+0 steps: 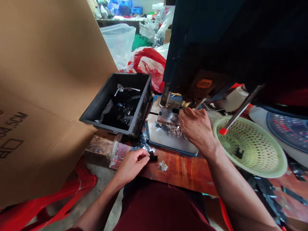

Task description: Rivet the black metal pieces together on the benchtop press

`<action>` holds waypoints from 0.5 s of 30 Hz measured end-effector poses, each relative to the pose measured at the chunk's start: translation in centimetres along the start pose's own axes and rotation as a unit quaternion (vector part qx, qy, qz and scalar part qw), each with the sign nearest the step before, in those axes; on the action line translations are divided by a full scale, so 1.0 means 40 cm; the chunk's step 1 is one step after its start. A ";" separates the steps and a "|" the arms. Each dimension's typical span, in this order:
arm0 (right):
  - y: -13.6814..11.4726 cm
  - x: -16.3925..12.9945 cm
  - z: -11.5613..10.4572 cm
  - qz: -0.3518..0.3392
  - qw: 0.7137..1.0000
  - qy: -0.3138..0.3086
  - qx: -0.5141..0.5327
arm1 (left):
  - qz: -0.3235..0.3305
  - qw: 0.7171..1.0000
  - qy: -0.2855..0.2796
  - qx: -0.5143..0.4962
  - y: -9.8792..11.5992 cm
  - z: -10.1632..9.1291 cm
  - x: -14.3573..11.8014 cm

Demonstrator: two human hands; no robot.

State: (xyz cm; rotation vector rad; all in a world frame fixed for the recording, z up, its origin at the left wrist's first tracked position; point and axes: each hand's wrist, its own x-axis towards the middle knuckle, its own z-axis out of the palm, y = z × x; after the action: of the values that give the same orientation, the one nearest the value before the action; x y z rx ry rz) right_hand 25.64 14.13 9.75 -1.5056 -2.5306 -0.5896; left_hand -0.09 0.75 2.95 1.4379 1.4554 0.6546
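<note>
My left hand (132,165) rests at the near edge of the wooden bench and pinches a small black strip piece (152,158) between thumb and fingers. Beside it lies a small metal clip (163,166). My right hand (196,126) reaches onto the grey base plate (166,139) of a dark press machine (231,41). Its fingertips are closed at the die block (168,115) under the ram; what they grip is hidden. A heap of small shiny rivets (175,129) lies on the plate by this hand.
A black plastic bin (120,102) with several black pieces stands left of the press. A pale green perforated basket (250,147) holding one black piece sits at right, under a red-tipped lever (237,114). A large cardboard box (43,80) fills the left. Plastic bags lie behind.
</note>
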 end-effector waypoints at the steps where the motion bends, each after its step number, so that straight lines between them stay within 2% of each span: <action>1: -0.003 0.000 -0.001 0.003 1.000 -0.001 0.006 | 0.008 1.000 0.001 0.010 -0.002 0.001 0.001; 5: -0.009 0.004 -0.001 -0.005 1.000 -0.001 -0.008 | 0.052 0.996 0.014 0.065 -0.006 0.018 0.007; 9: -0.012 0.003 -0.001 -0.012 1.000 -0.013 -0.021 | 0.067 0.988 0.065 0.121 0.004 0.023 0.006; 12: -0.018 -0.002 -0.002 -0.002 0.999 -0.026 -0.031 | 0.082 0.982 0.110 0.129 0.035 0.012 0.017; 15: -0.026 -0.005 -0.005 0.000 1.000 -0.022 -0.021 | 0.117 0.978 0.123 0.125 0.080 0.008 0.052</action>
State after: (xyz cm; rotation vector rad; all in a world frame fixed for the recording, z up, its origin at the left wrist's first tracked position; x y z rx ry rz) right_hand 24.82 13.47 9.59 -1.5495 -2.5659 -0.6194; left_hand 1.90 3.18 5.10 1.7934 1.6164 0.8438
